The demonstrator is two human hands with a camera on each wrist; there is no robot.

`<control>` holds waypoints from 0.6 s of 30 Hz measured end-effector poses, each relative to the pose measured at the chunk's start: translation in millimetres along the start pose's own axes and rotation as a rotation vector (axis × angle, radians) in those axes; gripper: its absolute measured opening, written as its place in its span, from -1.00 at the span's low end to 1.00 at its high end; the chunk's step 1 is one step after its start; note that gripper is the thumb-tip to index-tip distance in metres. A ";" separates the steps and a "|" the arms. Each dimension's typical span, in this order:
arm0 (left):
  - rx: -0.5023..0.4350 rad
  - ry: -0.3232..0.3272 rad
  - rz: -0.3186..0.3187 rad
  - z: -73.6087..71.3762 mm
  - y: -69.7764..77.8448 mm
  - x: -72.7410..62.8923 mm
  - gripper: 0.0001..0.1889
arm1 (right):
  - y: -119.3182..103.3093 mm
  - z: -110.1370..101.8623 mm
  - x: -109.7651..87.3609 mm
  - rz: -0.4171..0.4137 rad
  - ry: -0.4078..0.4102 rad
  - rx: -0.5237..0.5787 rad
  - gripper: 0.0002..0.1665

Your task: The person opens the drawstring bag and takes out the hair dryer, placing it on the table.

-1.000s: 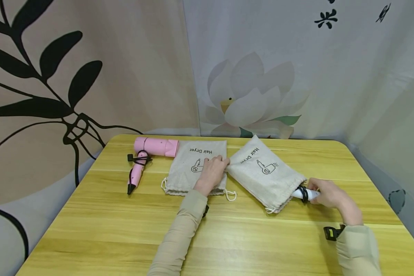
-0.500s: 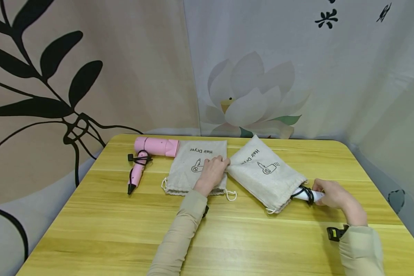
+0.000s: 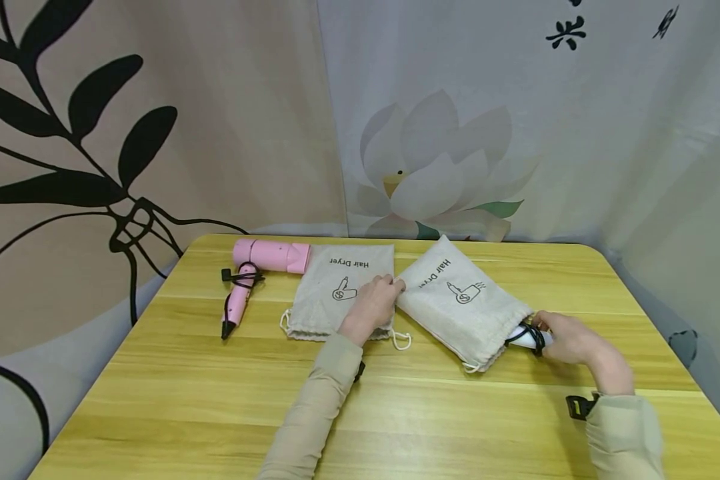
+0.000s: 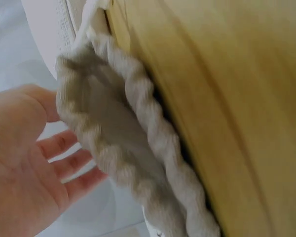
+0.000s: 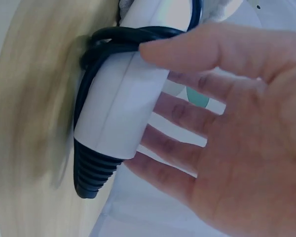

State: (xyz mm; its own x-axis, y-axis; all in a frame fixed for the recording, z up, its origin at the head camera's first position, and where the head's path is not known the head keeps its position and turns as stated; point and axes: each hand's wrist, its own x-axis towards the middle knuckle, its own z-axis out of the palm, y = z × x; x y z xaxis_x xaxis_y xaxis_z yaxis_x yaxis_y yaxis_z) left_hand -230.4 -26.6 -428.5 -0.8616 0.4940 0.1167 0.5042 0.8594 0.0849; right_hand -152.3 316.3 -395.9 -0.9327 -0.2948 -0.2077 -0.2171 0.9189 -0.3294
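Observation:
Two beige drawstring bags printed "Hair Dryer" lie on the table, the left one [image 3: 318, 303] flat, the right one [image 3: 474, 293] filled and slanted. The white hair dryer handle [image 5: 123, 98] sticks out of the right bag's mouth, wrapped in black cord [image 5: 108, 44]. My right hand [image 3: 570, 338] holds this handle, thumb at the cord and fingers behind. My left hand [image 3: 372, 307] lies over the left bag and grips the right bag's near corner with its fingertips. In the left wrist view the left bag's ruffled mouth [image 4: 118, 113] hides those fingertips.
On the table's left side lie a pink hair dryer [image 3: 270, 255] with its handle [image 3: 237, 303] bound in black cord. A drawstring loop [image 3: 402, 341] sticks out beside the left bag. Behind the wooden table [image 3: 396, 413] hangs a printed curtain [image 3: 264, 133].
My right hand drew the handle a little outward to the right, then came slightly back toward the bag. The cord slid along the handle. The left fingertips shifted slightly right, and the bag's corner fold smoothed.

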 end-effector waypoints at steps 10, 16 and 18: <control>-0.130 -0.078 0.103 1.8 17.5 5.5 -0.62 | -11.2 4.8 5.3 0.003 0.021 -0.009 -0.28; -0.215 -0.209 0.104 0.7 20.7 5.8 -0.50 | -16.8 4.8 11.5 0.030 0.000 -0.071 -0.27; -0.225 -0.243 0.095 1.0 21.0 6.2 -0.48 | -17.8 4.3 13.0 0.046 -0.011 -0.077 -0.26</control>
State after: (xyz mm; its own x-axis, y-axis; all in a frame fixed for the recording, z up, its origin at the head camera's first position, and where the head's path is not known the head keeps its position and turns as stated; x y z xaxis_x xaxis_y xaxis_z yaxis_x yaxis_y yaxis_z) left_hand -225.2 -5.3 -427.0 -0.7850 0.6111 -0.1022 0.5600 0.7704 0.3047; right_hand -159.3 295.0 -396.7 -0.9391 -0.2542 -0.2313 -0.1959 0.9489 -0.2475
